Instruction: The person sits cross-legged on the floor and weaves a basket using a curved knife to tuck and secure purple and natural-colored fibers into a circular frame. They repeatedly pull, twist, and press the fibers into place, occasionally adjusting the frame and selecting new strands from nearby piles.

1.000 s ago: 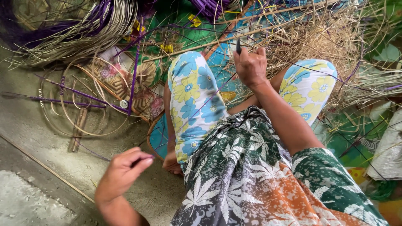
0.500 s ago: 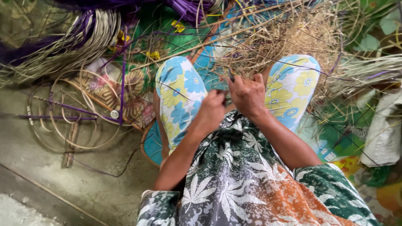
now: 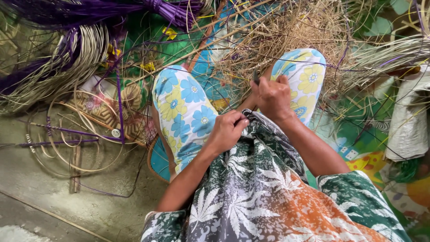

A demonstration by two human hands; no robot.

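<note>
Right hand gripping small dark blade-like tool, tip pointing twelve o'clock. Left hand pinching thin pale straw strand taut at lap, likely steadying for trimming. Purple-dyed fibre bundle lying eleven o'clock.

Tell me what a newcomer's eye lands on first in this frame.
First the two hands at centre: the left hand pinches the edge of the leaf-print cloth in the lap, and the right hand grips a thin dark tool. Next come the bright flowered knees either side, then the purple strand bundle along the top left and the pale coiled hoops on the floor at left.
</note>
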